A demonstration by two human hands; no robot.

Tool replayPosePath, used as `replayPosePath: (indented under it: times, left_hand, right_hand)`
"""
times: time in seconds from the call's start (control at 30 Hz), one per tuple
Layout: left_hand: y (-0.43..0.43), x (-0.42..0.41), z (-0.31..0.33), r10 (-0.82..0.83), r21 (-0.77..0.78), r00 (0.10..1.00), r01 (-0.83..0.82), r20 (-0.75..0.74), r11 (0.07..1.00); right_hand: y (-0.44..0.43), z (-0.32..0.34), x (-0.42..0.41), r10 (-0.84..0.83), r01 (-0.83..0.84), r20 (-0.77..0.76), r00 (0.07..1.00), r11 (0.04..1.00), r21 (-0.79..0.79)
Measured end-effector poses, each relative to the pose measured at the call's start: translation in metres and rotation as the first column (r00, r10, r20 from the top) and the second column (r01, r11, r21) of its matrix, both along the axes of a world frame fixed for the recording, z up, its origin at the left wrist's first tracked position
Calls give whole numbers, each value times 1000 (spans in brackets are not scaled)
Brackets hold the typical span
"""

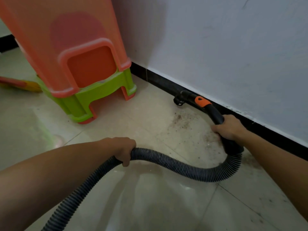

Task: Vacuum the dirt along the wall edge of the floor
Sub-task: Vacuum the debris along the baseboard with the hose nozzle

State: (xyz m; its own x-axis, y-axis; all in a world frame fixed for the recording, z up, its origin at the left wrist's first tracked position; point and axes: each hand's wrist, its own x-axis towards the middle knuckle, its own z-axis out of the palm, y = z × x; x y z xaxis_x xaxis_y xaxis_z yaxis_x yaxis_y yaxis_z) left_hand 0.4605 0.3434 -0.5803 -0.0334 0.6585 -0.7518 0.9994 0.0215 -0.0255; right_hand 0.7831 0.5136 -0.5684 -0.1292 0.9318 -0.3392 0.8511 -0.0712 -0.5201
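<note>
Grips the black vacuum handle [215, 112] with the right hand [228, 127], fingers curled round it, close to the black skirting [275, 135] under a scuffed white wall [216, 47]. Clasps the ribbed hose [183, 167] in the left hand [124, 150]. Rests the nozzle [179, 100] against the skirting, beside brown dirt [183, 120] scattered over glossy cream floor tiles [150, 205], near stacked orange and green stools [75, 55].

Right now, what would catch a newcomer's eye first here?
The orange stool stacked on a green stool looms upper left near the corner. Then the ribbed vacuum hose curving across the floor, left hand gripping it, right hand gripping its black handle by the baseboard. A speckled dirt patch lies beside the handle.
</note>
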Motion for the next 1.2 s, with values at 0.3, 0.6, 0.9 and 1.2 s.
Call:
replayPosePath:
  times: [0.3,0.6,0.9,1.2]
  left_hand:
    - [9,1,-24,31,-55,999,-28,44,998]
    - [-6,52,-50,147,-147,923,-99,356,984]
    - [-16,27,-30,77,11,991,-79,114,997]
    - [-79,9,2,180,75,977,-173,-111,982]
  right_hand:
    - [24,-14,-43,138,-156,310,941,987,36]
    - [-9,8,52,-26,71,313,950,989,-133]
    - [-46,-26,63,-404,374,-62,913,886,-276]
    - [-86,-42,30,-498,355,-316,808,839,-413]
